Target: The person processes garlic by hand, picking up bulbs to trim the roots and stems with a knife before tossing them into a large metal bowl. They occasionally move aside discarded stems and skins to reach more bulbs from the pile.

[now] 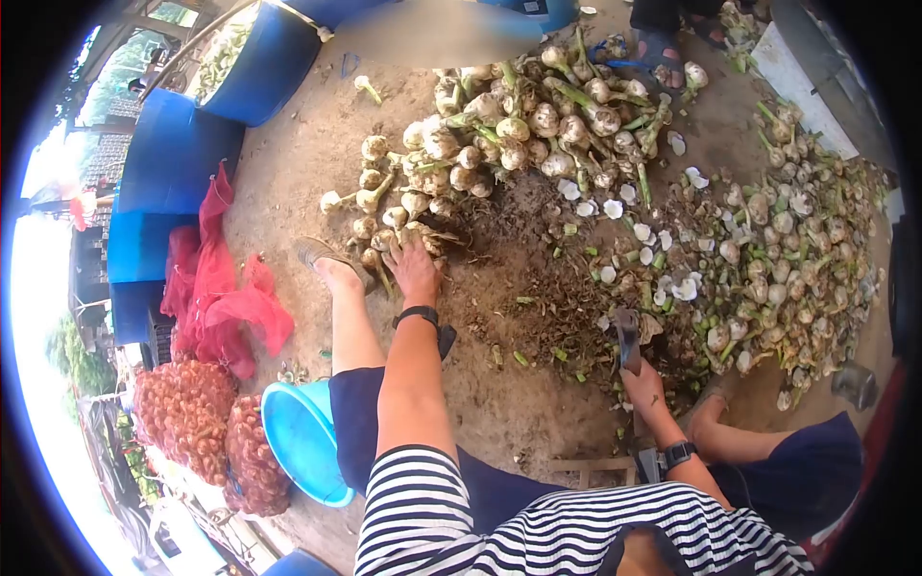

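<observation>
My left hand (415, 271) reaches down to the near-left edge of a heap of whole garlic bulbs (440, 144), many with green stalks on. Its fingers curl over a soil-stained garlic bulb (423, 240), partly hidden by the hand. Lower right, my right hand (643, 386) is closed round a knife (628, 344) with a dark, wide blade pointing away from me. Its handle is mostly covered by my fingers. Below the blade lie trimmed roots and soil (552, 288), with white garlic peels (612, 208) scattered farther off.
To the right spreads a large pile of garlic (807, 259). A light-blue basin (300, 444) sits by my left leg, beside filled red mesh sacks (182, 413) and loose red netting (216, 298). Blue tubs (158, 192) line the left. Another person's feet (663, 58) stand at the far side.
</observation>
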The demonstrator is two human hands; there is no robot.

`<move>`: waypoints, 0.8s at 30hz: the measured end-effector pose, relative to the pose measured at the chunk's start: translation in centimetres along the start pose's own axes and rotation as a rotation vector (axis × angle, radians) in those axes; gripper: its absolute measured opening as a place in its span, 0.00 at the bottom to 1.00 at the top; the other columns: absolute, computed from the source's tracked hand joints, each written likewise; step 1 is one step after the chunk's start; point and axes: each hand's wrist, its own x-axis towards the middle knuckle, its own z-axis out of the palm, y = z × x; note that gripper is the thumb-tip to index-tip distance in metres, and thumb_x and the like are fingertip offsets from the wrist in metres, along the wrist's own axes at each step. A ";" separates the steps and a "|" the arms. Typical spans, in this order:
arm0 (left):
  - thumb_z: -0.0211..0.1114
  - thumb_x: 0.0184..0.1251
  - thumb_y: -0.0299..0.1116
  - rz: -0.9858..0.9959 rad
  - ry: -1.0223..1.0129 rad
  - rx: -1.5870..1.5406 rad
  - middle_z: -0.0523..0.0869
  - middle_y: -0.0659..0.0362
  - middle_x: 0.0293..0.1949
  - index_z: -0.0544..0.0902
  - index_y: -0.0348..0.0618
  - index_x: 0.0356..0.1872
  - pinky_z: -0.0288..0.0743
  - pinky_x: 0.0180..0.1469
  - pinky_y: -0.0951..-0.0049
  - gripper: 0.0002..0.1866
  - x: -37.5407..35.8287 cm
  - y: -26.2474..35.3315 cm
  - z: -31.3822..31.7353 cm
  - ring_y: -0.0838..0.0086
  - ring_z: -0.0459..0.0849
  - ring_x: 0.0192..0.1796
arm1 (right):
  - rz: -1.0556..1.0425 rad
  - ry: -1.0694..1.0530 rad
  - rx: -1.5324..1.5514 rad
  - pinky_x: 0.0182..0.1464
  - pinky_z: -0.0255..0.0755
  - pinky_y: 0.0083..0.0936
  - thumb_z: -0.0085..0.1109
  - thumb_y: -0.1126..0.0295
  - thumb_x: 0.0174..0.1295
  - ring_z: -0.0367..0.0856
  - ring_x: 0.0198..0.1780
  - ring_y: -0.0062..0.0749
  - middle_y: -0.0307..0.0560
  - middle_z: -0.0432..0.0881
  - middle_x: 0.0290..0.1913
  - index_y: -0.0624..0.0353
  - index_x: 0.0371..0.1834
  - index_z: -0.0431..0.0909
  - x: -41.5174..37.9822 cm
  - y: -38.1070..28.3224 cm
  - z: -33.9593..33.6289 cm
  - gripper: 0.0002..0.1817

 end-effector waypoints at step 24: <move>0.69 0.64 0.46 0.282 -0.727 -1.519 0.80 0.58 0.54 0.72 0.39 0.62 0.74 0.54 0.71 0.31 -25.4 13.0 -10.8 0.73 0.78 0.54 | -1.124 0.483 -0.326 0.31 0.77 0.33 0.61 0.69 0.59 0.83 0.31 0.40 0.44 0.79 0.29 0.55 0.39 0.77 -11.1 -9.7 -4.3 0.07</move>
